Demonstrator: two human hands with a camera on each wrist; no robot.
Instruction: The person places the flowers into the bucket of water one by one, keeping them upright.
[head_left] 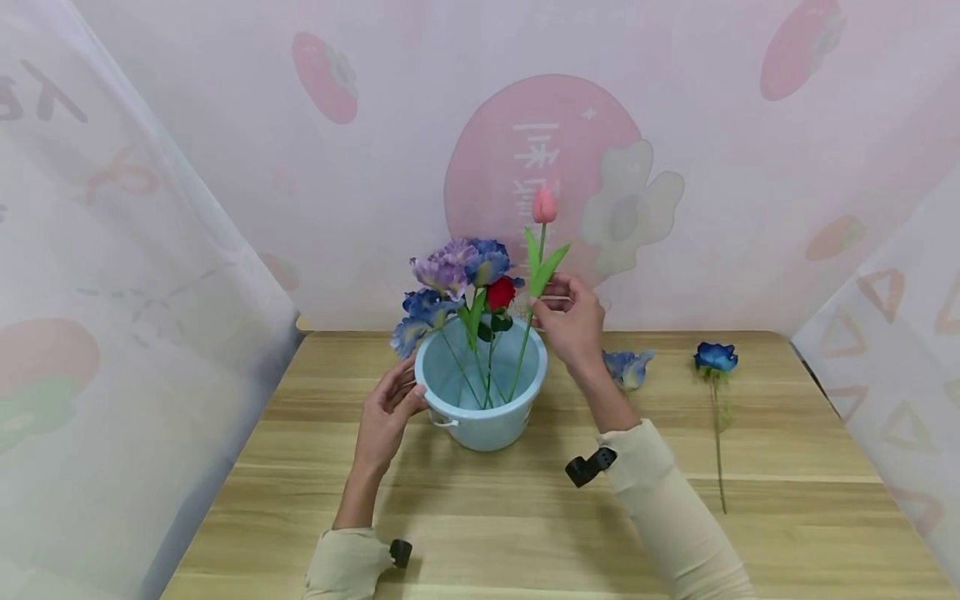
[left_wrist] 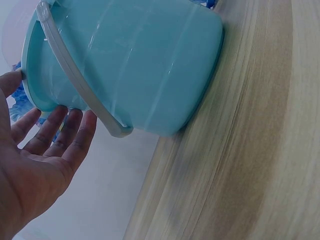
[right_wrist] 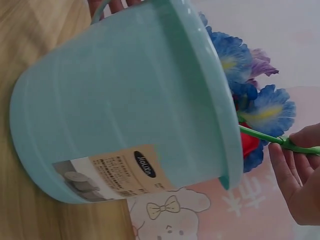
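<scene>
A light blue bucket (head_left: 483, 429) stands on the table and holds several artificial flowers. Curved round its left rim, my left hand (head_left: 386, 417) holds it with thumb and fingertips; the left wrist view shows the fingertips on the rim near the white handle (left_wrist: 75, 75). My right hand (head_left: 573, 325) pinches the green stem of a pink tulip (head_left: 545, 205) just below its leaves. The tulip's lower stem reaches down inside the bucket. Beside it in the bucket are a red rose (head_left: 500, 292), a purple flower (head_left: 444, 268) and blue flowers (head_left: 426, 317).
Right of the bucket, a blue flower (head_left: 628, 368) lies partly behind the right forearm. Farther right, a blue rose (head_left: 716, 358) with a long stem lies on the wooden table (head_left: 487, 517). A printed curtain (head_left: 375, 167) hangs behind the table, with more curtain at both sides.
</scene>
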